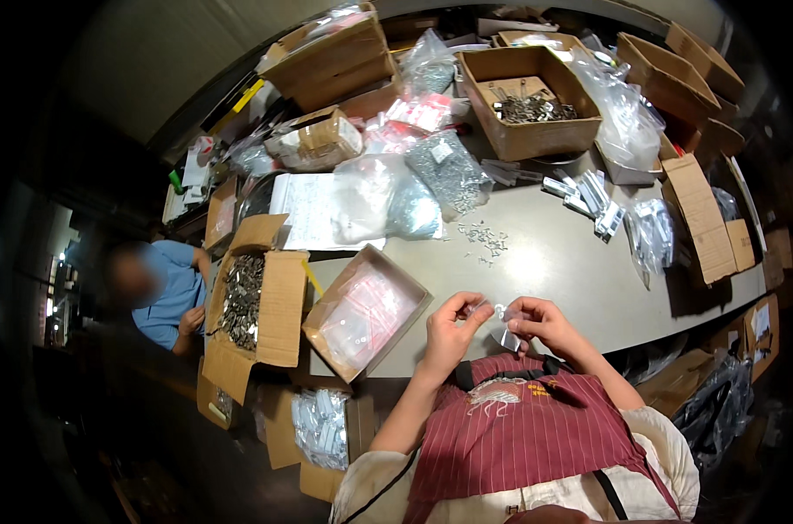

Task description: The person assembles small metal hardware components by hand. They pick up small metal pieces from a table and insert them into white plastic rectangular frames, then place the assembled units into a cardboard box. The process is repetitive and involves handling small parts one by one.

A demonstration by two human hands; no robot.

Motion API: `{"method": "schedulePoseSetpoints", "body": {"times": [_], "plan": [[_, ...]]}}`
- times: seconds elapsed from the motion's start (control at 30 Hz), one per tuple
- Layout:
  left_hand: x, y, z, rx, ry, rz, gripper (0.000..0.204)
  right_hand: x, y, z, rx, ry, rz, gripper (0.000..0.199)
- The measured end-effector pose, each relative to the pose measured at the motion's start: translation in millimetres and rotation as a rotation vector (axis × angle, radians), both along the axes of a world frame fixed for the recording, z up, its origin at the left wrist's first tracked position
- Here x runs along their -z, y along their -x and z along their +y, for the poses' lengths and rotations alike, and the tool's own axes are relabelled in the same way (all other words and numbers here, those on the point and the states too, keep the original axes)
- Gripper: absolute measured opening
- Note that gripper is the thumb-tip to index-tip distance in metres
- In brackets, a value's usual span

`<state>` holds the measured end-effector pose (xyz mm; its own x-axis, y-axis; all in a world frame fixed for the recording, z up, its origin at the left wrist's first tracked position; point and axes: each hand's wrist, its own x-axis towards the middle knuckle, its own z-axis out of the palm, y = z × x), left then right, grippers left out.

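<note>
At the table's front edge, my left hand (451,327) pinches what looks like a small clear plastic bag (505,339) between thumb and fingers. My right hand (545,327) is closed on the other side of it, close to the left. A tiny white piece shows between the fingertips; its kind is too small to make out. To the left, an open cardboard box (424,306) holds clear bags (362,319) with red lines. Loose small screws or similar metal bits (484,240) lie scattered on the grey table (554,271) beyond my hands.
Silver metal parts (594,203) lie at the right, beside a filled plastic bag (651,231). Boxes of metal pieces stand at the back (536,135) and left (279,306). Bags of hardware (449,170) cover papers (300,210). A person in blue (171,284) sits at far left.
</note>
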<state>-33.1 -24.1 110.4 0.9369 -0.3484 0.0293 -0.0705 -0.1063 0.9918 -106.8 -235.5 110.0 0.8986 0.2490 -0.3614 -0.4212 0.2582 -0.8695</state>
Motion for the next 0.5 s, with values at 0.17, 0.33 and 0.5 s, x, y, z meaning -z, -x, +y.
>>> {"method": "schedulePoseSetpoints", "body": {"times": [0.17,0.33,0.5], "plan": [[2,1,-15,0.156,-0.158,-0.259,0.015,39,-1,-15,0.173,0.591,-0.507,0.029],[9,-10,-23,0.152,-0.276,-0.504,0.022,-15,-14,-24,0.162,0.831,-0.997,0.044],[4,-15,-27,0.208,-0.429,-0.673,0.036,2,-18,-29,-0.126,1.003,-0.903,0.05]]}}
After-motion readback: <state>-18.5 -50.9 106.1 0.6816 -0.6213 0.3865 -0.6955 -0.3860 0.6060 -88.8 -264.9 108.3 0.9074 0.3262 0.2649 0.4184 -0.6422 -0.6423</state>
